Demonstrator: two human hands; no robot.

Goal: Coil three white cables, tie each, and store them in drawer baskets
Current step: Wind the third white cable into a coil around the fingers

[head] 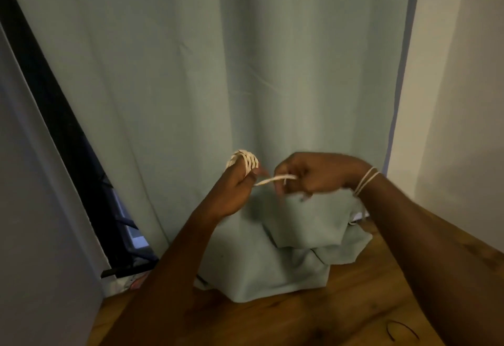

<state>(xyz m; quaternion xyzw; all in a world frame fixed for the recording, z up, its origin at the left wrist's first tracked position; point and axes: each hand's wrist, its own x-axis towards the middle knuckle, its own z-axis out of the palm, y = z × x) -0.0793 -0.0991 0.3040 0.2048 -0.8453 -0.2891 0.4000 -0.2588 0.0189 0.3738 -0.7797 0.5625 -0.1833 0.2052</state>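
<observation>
In the head view, my left hand was raised in front of the green curtain, its grip pressed together with the white cable wound in loops around the fingers. My right hand, just beside it, pinched the cable's free end. Bands circled my right wrist. Below the curtain lay the wooden surface.
</observation>
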